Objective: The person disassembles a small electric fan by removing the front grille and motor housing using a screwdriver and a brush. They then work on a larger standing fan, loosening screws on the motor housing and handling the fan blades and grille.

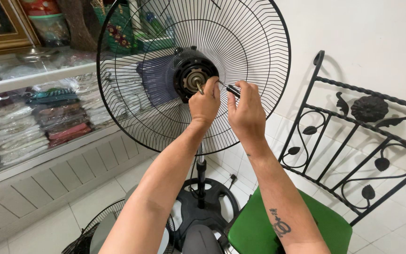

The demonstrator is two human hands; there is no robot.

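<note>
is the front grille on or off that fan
Off: the motor hub and shaft sit bare inside the rear grille, and another grille lies on the floor.

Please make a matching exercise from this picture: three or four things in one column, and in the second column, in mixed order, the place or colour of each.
Things:
1. rear fan guard
2. stool seat
3. screwdriver
4. folded cloth packs

Places or colours:
a. green, lower right
b. in the right hand, tip toward the motor hub
c. stacked on the shelf at left
d. black wire, round the motor hub

Pairs: 1-d, 2-a, 3-b, 4-c
</note>
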